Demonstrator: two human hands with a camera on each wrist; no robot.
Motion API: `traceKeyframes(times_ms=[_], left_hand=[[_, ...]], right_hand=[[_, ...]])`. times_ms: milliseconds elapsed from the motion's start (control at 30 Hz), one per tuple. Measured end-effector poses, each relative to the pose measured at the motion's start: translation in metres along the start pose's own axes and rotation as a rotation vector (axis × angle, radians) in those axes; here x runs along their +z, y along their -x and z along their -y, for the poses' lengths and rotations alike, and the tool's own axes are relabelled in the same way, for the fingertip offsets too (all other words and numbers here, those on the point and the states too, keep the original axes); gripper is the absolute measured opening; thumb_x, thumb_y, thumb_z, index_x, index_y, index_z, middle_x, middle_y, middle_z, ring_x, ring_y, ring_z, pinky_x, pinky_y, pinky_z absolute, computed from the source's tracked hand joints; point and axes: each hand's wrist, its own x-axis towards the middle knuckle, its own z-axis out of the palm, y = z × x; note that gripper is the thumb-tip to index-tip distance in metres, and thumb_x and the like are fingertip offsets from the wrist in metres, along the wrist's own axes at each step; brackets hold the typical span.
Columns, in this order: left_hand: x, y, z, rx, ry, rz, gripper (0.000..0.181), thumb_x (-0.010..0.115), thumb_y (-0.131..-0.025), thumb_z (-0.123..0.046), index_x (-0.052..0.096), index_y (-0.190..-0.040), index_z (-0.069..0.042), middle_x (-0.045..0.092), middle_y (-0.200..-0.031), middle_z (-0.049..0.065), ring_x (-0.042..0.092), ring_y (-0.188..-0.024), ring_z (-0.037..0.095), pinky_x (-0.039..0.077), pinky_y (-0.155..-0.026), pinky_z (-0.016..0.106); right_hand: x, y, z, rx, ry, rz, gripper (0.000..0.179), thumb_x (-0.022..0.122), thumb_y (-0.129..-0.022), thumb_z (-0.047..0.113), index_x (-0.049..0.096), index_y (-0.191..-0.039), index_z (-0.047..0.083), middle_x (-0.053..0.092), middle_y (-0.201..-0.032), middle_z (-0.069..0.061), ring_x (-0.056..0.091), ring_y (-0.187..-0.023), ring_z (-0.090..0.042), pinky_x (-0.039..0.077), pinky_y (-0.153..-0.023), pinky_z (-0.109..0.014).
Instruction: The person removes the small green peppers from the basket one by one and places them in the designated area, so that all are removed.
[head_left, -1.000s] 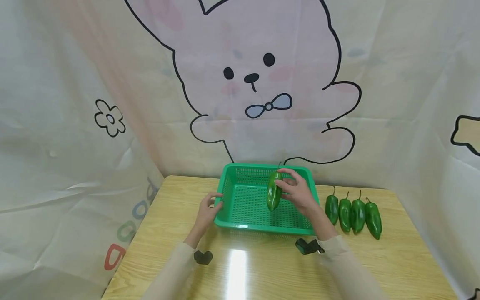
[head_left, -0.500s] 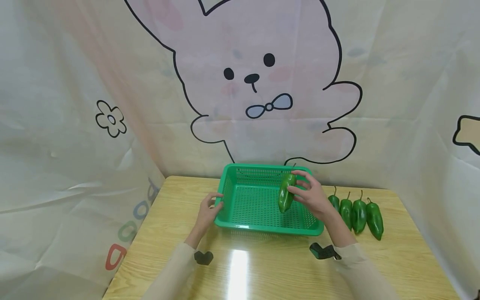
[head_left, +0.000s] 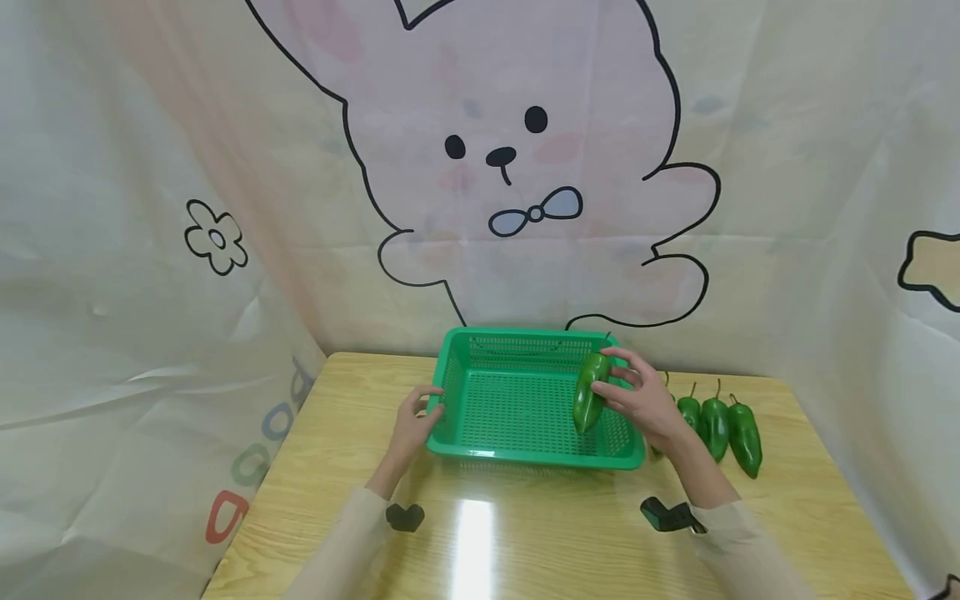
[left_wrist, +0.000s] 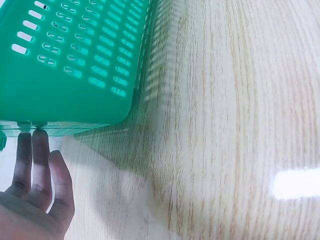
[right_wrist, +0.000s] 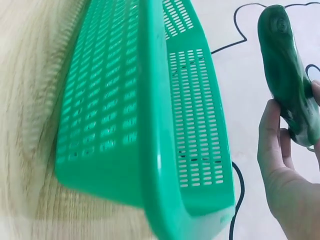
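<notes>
My right hand (head_left: 647, 404) pinches a glossy green chili pepper (head_left: 590, 392) between thumb and fingers, holding it over the right part of a green plastic basket (head_left: 480, 455). The pepper tilts, with its stem at the top. In the right wrist view, the same pepper (right_wrist: 285, 65) is held up beyond the basket's rim (right_wrist: 152, 125). My left hand (head_left: 411, 427) holds the basket's left rim, with thumb and index finger at the edge. Several fingers (left_wrist: 41, 165) touch the outer wall in the left wrist view; the thumb is hidden there.
Several more green chili peppers (head_left: 745, 442) lie side by side to the right of the basket, the leftmost partly covered by my right hand. All stand on a light wooden table (head_left: 555, 533). A printed cloth (head_left: 480, 275) hangs right behind the basket.
My right hand has moved right with the chili pepper, from the middle right of the basket to near its right side. My left hand has stayed at the left rim.
</notes>
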Motion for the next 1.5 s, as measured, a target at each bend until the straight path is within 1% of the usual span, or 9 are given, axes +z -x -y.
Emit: traceKeyframes(times_ms=[167,300,400,500,700,833,967,1233,1500], left_hand=[[-0.001,-0.001,0.000,-0.004,0.028,0.009,0.027,0.061,-0.098,0.003,0.062,-0.124,-0.001,0.054,-0.134,0.018,0.055,-0.112,0.043,0.054,-0.086,0.056],[-0.001,0.000,0.001,-0.004,0.022,0.000,0.025,0.062,-0.098,0.002,0.063,-0.123,-0.005,0.056,-0.132,0.013,0.057,-0.111,0.040,0.055,-0.085,0.053],[-0.001,-0.001,0.001,0.000,0.014,0.001,0.025,0.062,-0.099,0.002,0.063,-0.123,-0.003,0.056,-0.132,0.013,0.057,-0.111,0.040,0.056,-0.085,0.052],[-0.002,-0.002,0.002,0.005,0.019,0.016,0.027,0.061,-0.099,0.003,0.061,-0.125,0.001,0.056,-0.133,0.016,0.056,-0.112,0.042,0.055,-0.086,0.055],[-0.004,-0.003,0.002,0.001,0.069,0.044,0.030,0.059,-0.099,0.004,0.056,-0.128,0.009,0.052,-0.133,0.025,0.052,-0.112,0.051,0.051,-0.085,0.065],[-0.003,-0.003,0.002,0.005,0.057,0.031,0.028,0.059,-0.099,0.003,0.059,-0.127,0.005,0.054,-0.134,0.022,0.053,-0.112,0.048,0.051,-0.086,0.064],[-0.002,-0.002,0.002,0.009,0.045,0.022,0.026,0.061,-0.099,0.003,0.062,-0.124,-0.001,0.055,-0.133,0.016,0.054,-0.112,0.043,0.052,-0.088,0.062],[-0.002,-0.002,0.002,0.009,0.042,0.007,0.026,0.062,-0.098,0.003,0.062,-0.123,-0.003,0.056,-0.130,0.015,0.056,-0.110,0.043,0.053,-0.085,0.061],[-0.002,-0.002,0.004,0.015,0.019,0.023,0.026,0.061,-0.099,0.002,0.062,-0.124,-0.003,0.056,-0.132,0.015,0.056,-0.111,0.043,0.055,-0.085,0.055]], right_hand=[[-0.014,0.009,-0.002,-0.004,0.077,-0.024,0.059,0.069,-0.098,0.007,0.041,-0.151,0.009,0.042,-0.136,-0.022,0.058,-0.113,-0.023,0.057,-0.087,-0.035],[-0.028,0.017,-0.003,0.006,0.105,-0.037,0.059,0.068,-0.099,0.008,0.042,-0.151,0.011,0.042,-0.136,-0.022,0.060,-0.109,-0.019,0.056,-0.087,-0.033],[-0.038,0.022,-0.003,0.007,0.134,-0.050,0.059,0.068,-0.099,0.009,0.041,-0.152,0.012,0.044,-0.134,-0.021,0.062,-0.105,-0.018,0.056,-0.087,-0.032],[-0.047,0.028,-0.003,0.009,0.158,-0.069,0.060,0.068,-0.099,0.009,0.041,-0.153,0.012,0.043,-0.132,-0.017,0.060,-0.104,-0.016,0.056,-0.085,-0.030],[-0.065,0.040,-0.002,-0.009,0.107,-0.078,0.057,0.067,-0.099,0.004,0.044,-0.150,0.014,0.048,-0.127,-0.014,0.065,-0.099,-0.014,0.058,-0.081,-0.031],[-0.079,0.048,-0.003,-0.033,0.049,-0.088,0.056,0.065,-0.098,-0.001,0.045,-0.150,0.011,0.054,-0.120,-0.010,0.068,-0.095,-0.014,0.059,-0.079,-0.031],[-0.096,0.056,-0.007,-0.041,0.033,-0.111,0.057,0.063,-0.098,-0.004,0.045,-0.150,0.010,0.056,-0.118,-0.007,0.069,-0.095,-0.013,0.059,-0.078,-0.031],[-0.131,0.075,-0.013,-0.011,0.135,-0.176,0.058,0.063,-0.100,0.000,0.046,-0.152,0.018,0.048,-0.128,0.001,0.059,-0.105,-0.001,0.057,-0.078,-0.023],[-0.166,0.089,-0.022,0.000,0.129,-0.177,0.058,0.062,-0.099,-0.003,0.048,-0.150,0.020,0.050,-0.122,0.001,0.066,-0.096,-0.007,0.059,-0.073,-0.028]])
